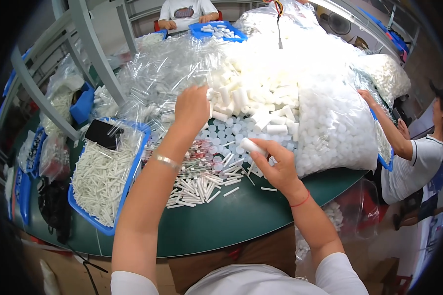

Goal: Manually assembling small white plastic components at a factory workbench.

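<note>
With the fingers (271,146) of the right hand (284,166), pinches a short white cylinder (253,146), held tilted above the dark green worktop (206,238), near loose translucent discs (231,129) and a scatter of thin white sticks (197,190). With the left hand (193,105), reaches to the left edge of a pile of thick white cylinders (275,101); cannot tell whether pinching anything there, fingertips being hidden.

To the left, a blue tray (101,227) full of thin white sticks, with a black box-like object (102,133) at its upper end. To the right of the pile, a large clear bag (337,123) packed with rounded translucent white pieces. Beyond the left hand, a broad mass of clear plastic (152,73). At the far side, another blue tray (202,34) with white cylinders inside, before a seated person (188,9).
</note>
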A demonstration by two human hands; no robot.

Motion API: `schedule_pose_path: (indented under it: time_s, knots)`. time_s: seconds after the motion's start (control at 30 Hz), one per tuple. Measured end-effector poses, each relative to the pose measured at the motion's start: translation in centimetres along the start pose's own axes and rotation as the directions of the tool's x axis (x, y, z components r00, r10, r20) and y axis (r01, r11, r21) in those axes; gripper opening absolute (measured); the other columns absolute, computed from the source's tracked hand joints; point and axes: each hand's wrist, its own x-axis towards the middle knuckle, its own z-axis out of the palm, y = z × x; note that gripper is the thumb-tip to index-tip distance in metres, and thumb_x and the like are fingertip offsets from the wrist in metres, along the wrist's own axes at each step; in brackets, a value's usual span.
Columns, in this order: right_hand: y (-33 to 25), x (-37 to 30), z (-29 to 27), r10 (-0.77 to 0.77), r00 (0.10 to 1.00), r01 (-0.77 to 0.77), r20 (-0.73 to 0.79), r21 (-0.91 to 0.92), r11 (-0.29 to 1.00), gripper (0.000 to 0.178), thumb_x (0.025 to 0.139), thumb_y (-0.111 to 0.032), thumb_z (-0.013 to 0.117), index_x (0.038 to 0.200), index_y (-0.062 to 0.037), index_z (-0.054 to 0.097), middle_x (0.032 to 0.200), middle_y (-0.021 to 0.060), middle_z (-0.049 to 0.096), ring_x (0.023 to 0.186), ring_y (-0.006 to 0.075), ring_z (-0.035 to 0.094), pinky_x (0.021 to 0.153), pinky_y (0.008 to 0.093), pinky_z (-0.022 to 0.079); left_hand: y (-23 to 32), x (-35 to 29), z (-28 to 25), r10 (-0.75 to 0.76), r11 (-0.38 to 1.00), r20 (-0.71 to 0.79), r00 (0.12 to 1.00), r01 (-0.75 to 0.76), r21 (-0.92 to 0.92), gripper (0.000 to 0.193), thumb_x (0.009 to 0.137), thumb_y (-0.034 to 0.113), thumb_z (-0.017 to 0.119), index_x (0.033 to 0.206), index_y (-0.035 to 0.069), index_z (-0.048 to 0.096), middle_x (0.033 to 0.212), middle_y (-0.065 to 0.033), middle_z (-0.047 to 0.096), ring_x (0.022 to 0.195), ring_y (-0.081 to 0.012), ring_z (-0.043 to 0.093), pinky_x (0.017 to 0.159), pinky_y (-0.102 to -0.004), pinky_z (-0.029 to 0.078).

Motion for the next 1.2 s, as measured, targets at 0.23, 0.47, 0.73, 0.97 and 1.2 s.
schedule_pose_path:
  time_s: [0.23,0.47,0.73,0.97,1.2]
  knots:
    - [-0.5,-0.3,-0.6,0.234,0.966,-0.258,0.110,0.372,0.892,0.030,0.091,-0.008,0.064,0.120,0.0014,0.062,0.094,0.0019,0.066,0.078,0.0039,0.055,0.066,0.0176,0.043,7.1,-11.7,-5.9,-0.116,0.400,0.483,0.868,0.486,-0.777,0.032,0.090,0.007,0.060,0.121,0.003,0.052,0.092,-0.0001,0.058,0.077,-0.0059,0.052,0.070,-0.0210,0.044]
    - [-1.0,-0.3,-0.6,0.020,0.976,-0.057,0.218,0.166,0.985,0.027,0.084,-0.010,0.070,0.110,-0.0027,0.069,0.087,0.0050,0.067,0.074,0.0114,0.056,0.067,0.0256,0.045,7.4,-13.6,-6.5,-0.170,0.411,0.416,0.893,0.448,-0.794,0.028,0.090,0.016,0.064,0.114,0.003,0.061,0.079,-0.0019,0.055,0.066,-0.0083,0.048,0.060,-0.0245,0.042]
    - [-1.2,-0.3,-0.1,-0.001,0.978,-0.036,0.211,0.168,0.985,0.026,0.082,-0.008,0.071,0.108,-0.0073,0.070,0.079,0.0063,0.063,0.067,0.0143,0.057,0.060,0.0274,0.046,7.0,-13.9,-6.8,-0.178,0.559,0.352,0.919,0.389,-0.733,0.028,0.088,0.025,0.067,0.106,0.003,0.065,0.081,-0.0076,0.061,0.067,-0.0154,0.054,0.062,-0.0280,0.044]
    - [-0.5,-0.6,0.4,-0.175,0.938,0.160,0.298,0.075,0.984,0.030,0.080,-0.005,0.071,0.110,-0.0071,0.069,0.082,0.0089,0.065,0.071,0.0206,0.061,0.063,0.0293,0.049,7.4,-13.8,-7.2,-0.141,0.702,0.416,0.899,0.386,-0.598,0.033,0.086,0.032,0.068,0.101,0.003,0.068,0.083,-0.0137,0.065,0.071,-0.0257,0.062,0.065,-0.0344,0.048]
    - [-1.4,-1.5,2.3,-0.264,0.904,0.256,0.338,0.070,0.964,0.046,0.074,-0.002,0.068,0.119,-0.0044,0.056,0.093,0.0137,0.065,0.084,0.0317,0.064,0.074,0.0386,0.052,8.7,-13.7,-7.5,-0.232,0.703,0.553,0.800,0.531,-0.473,0.048,0.073,0.048,0.076,0.087,0.003,0.070,0.079,-0.0162,0.069,0.072,-0.0315,0.067,0.067,-0.0372,0.052]
